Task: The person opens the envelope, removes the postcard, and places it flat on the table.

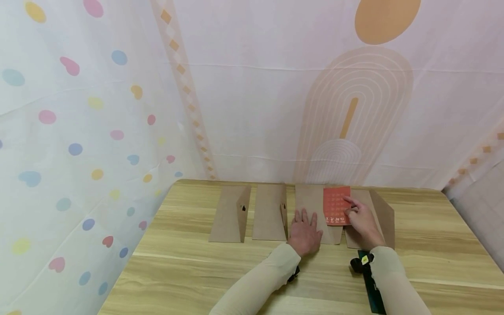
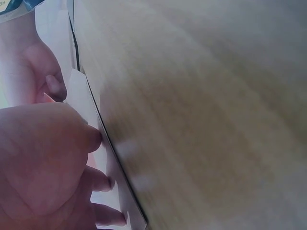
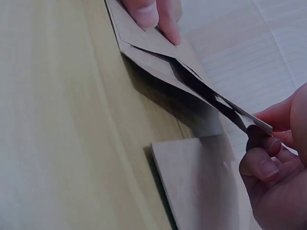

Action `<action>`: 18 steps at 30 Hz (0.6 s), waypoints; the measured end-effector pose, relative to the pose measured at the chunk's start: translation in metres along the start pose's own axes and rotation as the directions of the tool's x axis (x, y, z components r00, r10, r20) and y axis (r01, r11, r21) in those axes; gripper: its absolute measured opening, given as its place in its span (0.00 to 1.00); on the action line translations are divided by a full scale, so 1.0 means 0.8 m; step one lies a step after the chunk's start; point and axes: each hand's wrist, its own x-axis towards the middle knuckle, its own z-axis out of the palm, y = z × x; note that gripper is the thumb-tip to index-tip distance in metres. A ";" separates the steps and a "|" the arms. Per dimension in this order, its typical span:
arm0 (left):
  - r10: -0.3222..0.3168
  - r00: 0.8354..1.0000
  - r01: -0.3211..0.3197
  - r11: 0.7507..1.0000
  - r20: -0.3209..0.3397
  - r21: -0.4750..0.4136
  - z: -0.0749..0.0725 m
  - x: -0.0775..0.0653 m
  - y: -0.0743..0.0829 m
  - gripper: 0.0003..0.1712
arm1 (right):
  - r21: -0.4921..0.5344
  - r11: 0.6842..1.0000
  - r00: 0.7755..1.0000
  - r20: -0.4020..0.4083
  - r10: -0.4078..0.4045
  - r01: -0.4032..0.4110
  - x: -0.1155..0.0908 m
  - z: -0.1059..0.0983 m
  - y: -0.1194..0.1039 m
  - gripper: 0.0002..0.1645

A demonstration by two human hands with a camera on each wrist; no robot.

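Observation:
My left hand [image 1: 305,236] presses on the third brown folded card [image 1: 309,197] with its fingers spread. Over the right part of that card is a red printed sheet [image 1: 334,203] with rows of pale marks. My right hand [image 1: 364,223] pinches the sheet's right edge between thumb and fingers. In the right wrist view, the right hand [image 3: 278,163] holds the outer edge of thin layers [image 3: 201,91] raised off the table, with a dark gap between them. The left fingertips [image 3: 146,17] rest on the card's flat part there.
Two more brown folded cards, the leftmost [image 1: 228,214] and its neighbour [image 1: 268,212], lie to the left with their right flaps raised. Another brown folded card [image 1: 383,214] lies under the right forearm's reach. A dark green strip [image 1: 372,288] lies below the right wrist. A patterned curtain [image 1: 252,109] hangs behind the table.

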 end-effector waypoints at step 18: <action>-0.006 1.000 0.005 1.000 0.012 0.010 0.004 0.006 0.002 0.35 | 0.015 0.999 0.999 -0.015 -0.039 0.039 -0.009 -0.018 0.001 0.29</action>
